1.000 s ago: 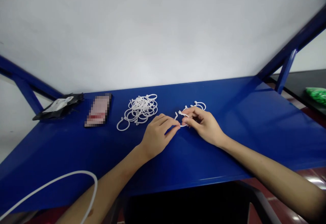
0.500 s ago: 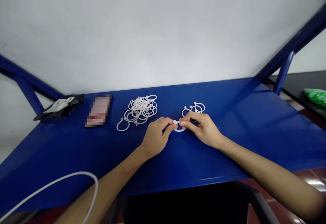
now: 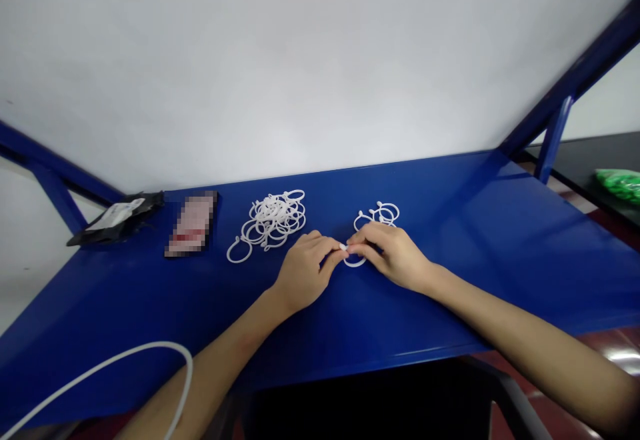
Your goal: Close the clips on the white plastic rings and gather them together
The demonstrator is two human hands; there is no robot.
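Both of my hands meet over the middle of a blue table point(image 3: 475, 240). My left hand point(image 3: 303, 271) and my right hand point(image 3: 393, 253) each pinch one small white plastic ring point(image 3: 354, 261) between thumb and fingertips, their tips touching at the ring's top. The ring's lower arc hangs between the hands just above the table. A small group of similar white rings point(image 3: 379, 214) lies right behind my right hand. A larger pile of white rings point(image 3: 270, 221) lies to the left, behind my left hand.
A blurred flat rectangular object point(image 3: 191, 224) and a black packet with a white label point(image 3: 117, 216) lie at the table's far left. A white cable point(image 3: 125, 360) loops at the lower left. Blue frame struts rise on both sides. Something green point(image 3: 620, 184) sits on a dark surface at right.
One second ago my fingers were at the small group of rings. Since then both hands have drawn one ring slightly toward me and now pinch it together at its top.
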